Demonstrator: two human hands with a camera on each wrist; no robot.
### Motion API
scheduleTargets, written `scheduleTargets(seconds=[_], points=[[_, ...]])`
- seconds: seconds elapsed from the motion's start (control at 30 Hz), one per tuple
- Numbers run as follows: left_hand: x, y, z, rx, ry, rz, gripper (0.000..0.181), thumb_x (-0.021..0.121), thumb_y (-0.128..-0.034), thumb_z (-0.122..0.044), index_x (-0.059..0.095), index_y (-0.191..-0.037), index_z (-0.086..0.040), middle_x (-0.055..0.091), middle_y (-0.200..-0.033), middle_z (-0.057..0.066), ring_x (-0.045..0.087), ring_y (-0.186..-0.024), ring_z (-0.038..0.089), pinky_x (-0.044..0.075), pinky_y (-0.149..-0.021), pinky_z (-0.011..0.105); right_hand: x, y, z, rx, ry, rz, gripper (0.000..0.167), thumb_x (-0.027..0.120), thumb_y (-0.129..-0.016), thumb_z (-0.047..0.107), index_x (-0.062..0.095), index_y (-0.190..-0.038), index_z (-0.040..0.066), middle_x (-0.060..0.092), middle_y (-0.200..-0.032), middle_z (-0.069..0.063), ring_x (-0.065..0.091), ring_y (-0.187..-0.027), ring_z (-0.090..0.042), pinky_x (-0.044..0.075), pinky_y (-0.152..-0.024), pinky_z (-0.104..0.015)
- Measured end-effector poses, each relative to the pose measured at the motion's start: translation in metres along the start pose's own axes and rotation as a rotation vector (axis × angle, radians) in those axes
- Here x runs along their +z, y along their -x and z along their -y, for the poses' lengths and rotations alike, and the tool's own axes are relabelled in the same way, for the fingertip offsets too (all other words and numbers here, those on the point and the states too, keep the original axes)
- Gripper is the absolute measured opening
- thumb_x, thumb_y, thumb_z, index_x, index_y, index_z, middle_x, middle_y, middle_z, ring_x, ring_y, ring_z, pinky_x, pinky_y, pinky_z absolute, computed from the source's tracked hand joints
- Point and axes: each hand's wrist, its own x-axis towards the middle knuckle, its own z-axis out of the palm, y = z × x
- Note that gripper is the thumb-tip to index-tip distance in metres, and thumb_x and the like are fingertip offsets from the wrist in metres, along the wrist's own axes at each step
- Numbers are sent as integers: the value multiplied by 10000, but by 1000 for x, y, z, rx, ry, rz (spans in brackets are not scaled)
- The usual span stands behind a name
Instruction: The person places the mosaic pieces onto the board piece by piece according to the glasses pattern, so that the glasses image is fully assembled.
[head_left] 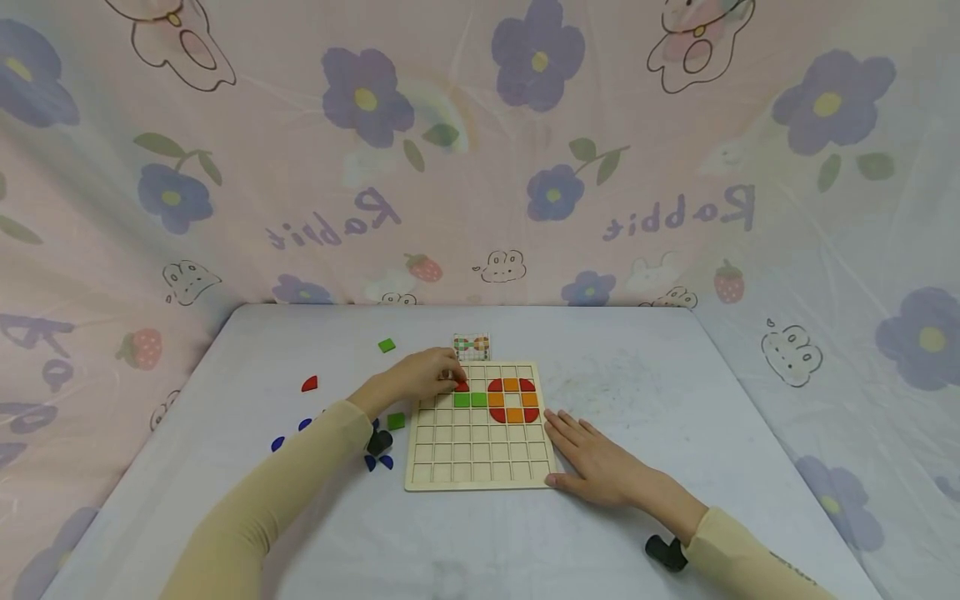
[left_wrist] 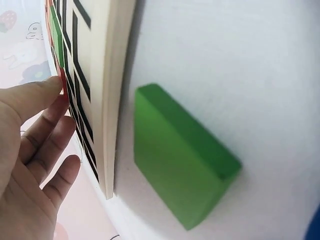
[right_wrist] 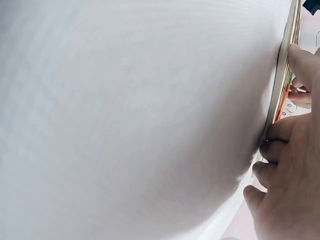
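Board: a pale wooden square grid board (head_left: 482, 452), flat on the white-covered table (head_left: 622, 350); everything here is placed by it.
Red piece: a flat red piece (head_left: 462, 387), partly covered by fingers, over the board's far part, left of its middle, directly beyond the left one of two flat green square tiles (head_left: 462, 400).
Left hand: this hand (head_left: 420, 373) crosses the board's left edge, thumb and forefinger pinching the red piece, the other fingers loosely bent.
Key relation: I'd judge it is how the piece's sides line up with its cell's walls; it lies at the left fingertips, toward the board's middle. I can make out no long axis, nor whether it sits fully down.
Nearer hand: the left, plainly.
Right hand: this one (head_left: 596, 462) lies along the board's right edge, fingers straight and touching it, thumb apart by the near corner.
Spare tile: a loose green square tile (head_left: 396, 421), just beside the board's left edge.
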Motion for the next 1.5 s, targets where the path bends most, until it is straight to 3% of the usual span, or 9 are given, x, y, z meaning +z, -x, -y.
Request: scheduleTargets(seconds=[0.13,0.3,0.4,0.67,0.8,1.1,1.27,1.5], points=[[-5,2,0,-6,31,-34,201,700,-1013,-186,772,-1193,-134,650,-1146,-11,607,-995,139,539,-890,336,0,0,0,5,1,5,833,563,-1042,521,297,-1607,-31,207,-1709,-171,189,-1571,-392,216,-1231,-597],[-20,9,4,-69,81,-98,239,676,-1025,-179,753,-1244,-125,657,-1239,24,617,-1147,236,517,-999,442,-1,0,0,15,4,15,838,564,-1040,526,294,-1609,-27,204,-1711,-166,186,-1573,-385,215,-1232,-594],[-30,14,10,-102,73,-137,255,682,-1023,-191,743,-1262,-125,656,-1257,35,612,-1159,258,514,-990,459,-2,1,-1,18,6,16,839,564,-1040,528,294,-1610,-25,204,-1711,-167,186,-1573,-385,215,-1232,-595],[-48,29,41,-112,64,-238,260,687,-1012,-151,738,-1253,-67,676,-1243,87,628,-1110,291,526,-923,463,-1,1,-2,17,1,12,842,565,-1039,530,297,-1607,-31,210,-1708,-173,186,-1571,-393,216,-1231,-597],[-52,36,61,-161,87,-265,264,680,-1016,-148,733,-1258,-57,665,-1240,104,618,-1108,303,521,-907,479,0,1,-2,18,2,11,842,568,-1037,529,300,-1605,-32,211,-1708,-172,187,-1571,-391,220,-1230,-595],[-58,52,95,-296,120,-241,285,670,-1013,-140,721,-1267,-21,661,-1217,170,600,-1060,322,510,-846,458,-1,1,0,24,-3,13,844,570,-1035,530,302,-1605,-31,209,-1709,-171,184,-1572,-392,216,-1231,-599],[-59,56,105,-362,134,-207,297,658,-1012,-135,713,-1272,-2,665,-1193,186,610,-1000,306,533,-810,434,-2,1,0,17,-2,13,837,568,-1039,523,301,-1605,-32,207,-1709,-172,186,-1571,-396,213,-1232,-598],[-54,56,115,-411,152,-143,330,713,-984,-160,699,-1263,17,688,-1130,162,628,-1001,295,527,-896,463,-2,-1,1,19,-2,24,844,557,-1040,537,291,-1611,-25,195,-1714,-162,175,-1575,-387,206,-1236,-592]])
